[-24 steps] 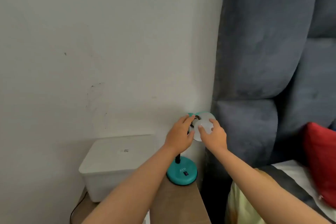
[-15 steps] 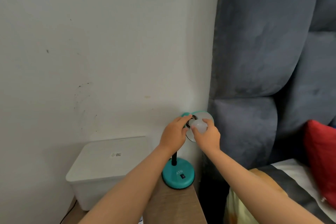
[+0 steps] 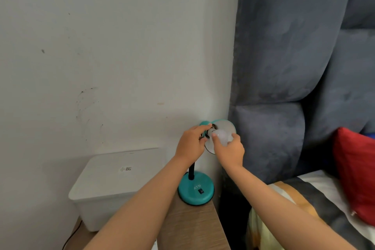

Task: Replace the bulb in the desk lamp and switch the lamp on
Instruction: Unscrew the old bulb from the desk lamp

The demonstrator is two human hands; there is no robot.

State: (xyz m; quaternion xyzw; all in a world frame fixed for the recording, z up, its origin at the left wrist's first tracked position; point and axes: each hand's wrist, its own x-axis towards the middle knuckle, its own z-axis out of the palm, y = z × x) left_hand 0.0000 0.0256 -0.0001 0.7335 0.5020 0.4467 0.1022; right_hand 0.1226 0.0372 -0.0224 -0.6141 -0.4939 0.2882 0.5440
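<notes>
A teal desk lamp stands on a wooden bedside table (image 3: 194,227), its round base (image 3: 195,191) carrying a small black switch (image 3: 200,191). The shade (image 3: 227,126) is tilted toward me, white inside. My left hand (image 3: 191,144) grips the lamp's neck and socket behind the shade. My right hand (image 3: 230,151) holds a white bulb (image 3: 221,135) at the socket inside the shade. The bulb is unlit. How deep its base sits in the socket is hidden by my fingers.
A white lidded plastic box (image 3: 113,184) sits left of the lamp against the white wall. A padded grey headboard (image 3: 284,87) rises on the right, with a red pillow (image 3: 357,176) and striped bedding (image 3: 316,205) below. A dark cable (image 3: 71,237) runs down at lower left.
The view has shifted a little. My right hand has turned around the bulb, with its fingers now lower on it. My left hand stays on the lamp's neck.
</notes>
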